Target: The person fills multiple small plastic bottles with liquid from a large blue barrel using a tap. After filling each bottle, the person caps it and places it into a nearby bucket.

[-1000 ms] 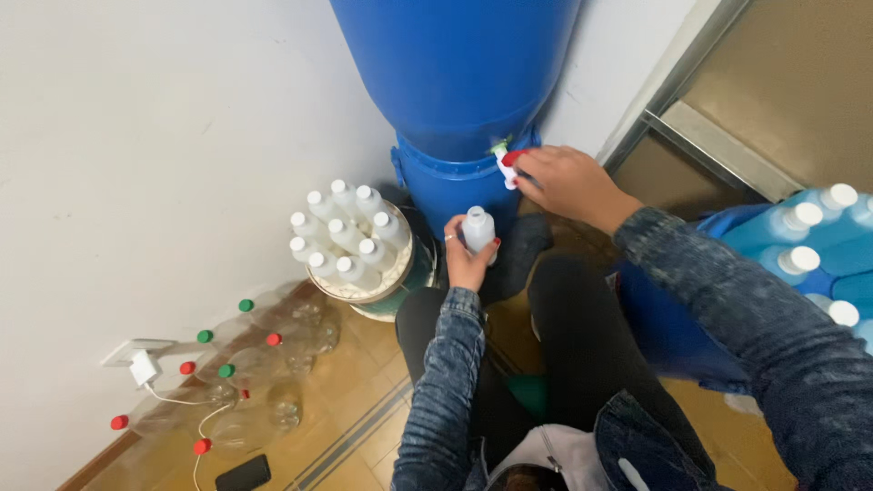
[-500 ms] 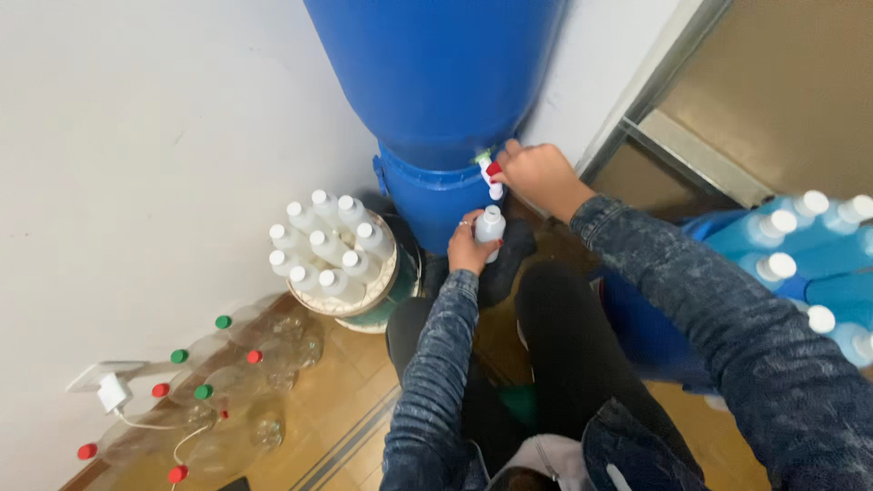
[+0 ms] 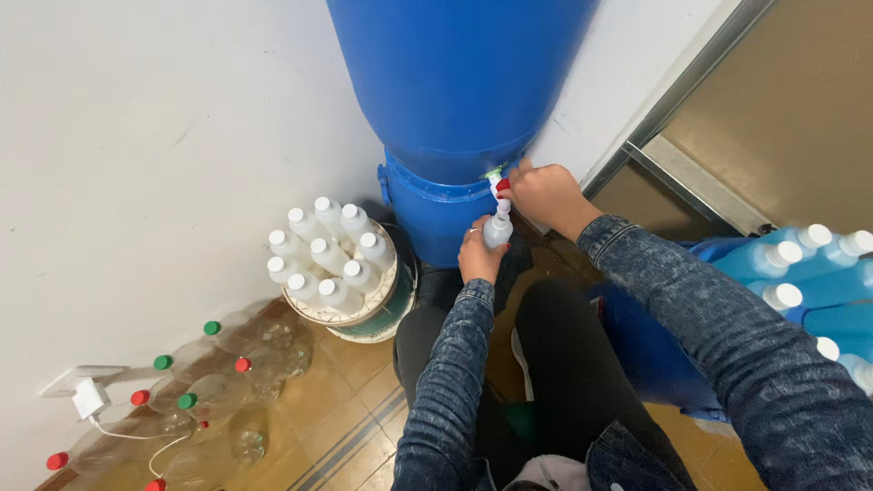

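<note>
Head camera view, looking down at a person in a dark mottled denim jacket, seated on the floor before a large blue barrel [image 3: 455, 82] that stands against a white wall. The left hand [image 3: 479, 256] is wrapped around a small clear bottle [image 3: 497, 230], holding it upright directly under the barrel's little red and white tap [image 3: 499, 188]; the bottle's mouth sits just beneath the spout. The right hand [image 3: 542, 193] is closed on the tap, fingers curled over it at the barrel's lower front. To the left, near the barrel's base, a round basket [image 3: 364, 314] holds a cluster of small bottles with white caps [image 3: 326, 250], standing upright and packed together. Further left, on the tiled floor [image 3: 350, 414] by the wall, lie several empty clear plastic bottles with red and green caps [image 3: 214, 393], beside a white charger and cable [image 3: 91, 398]. At the right edge, blue bottles with white caps [image 3: 800, 264] stand grouped together.
</note>
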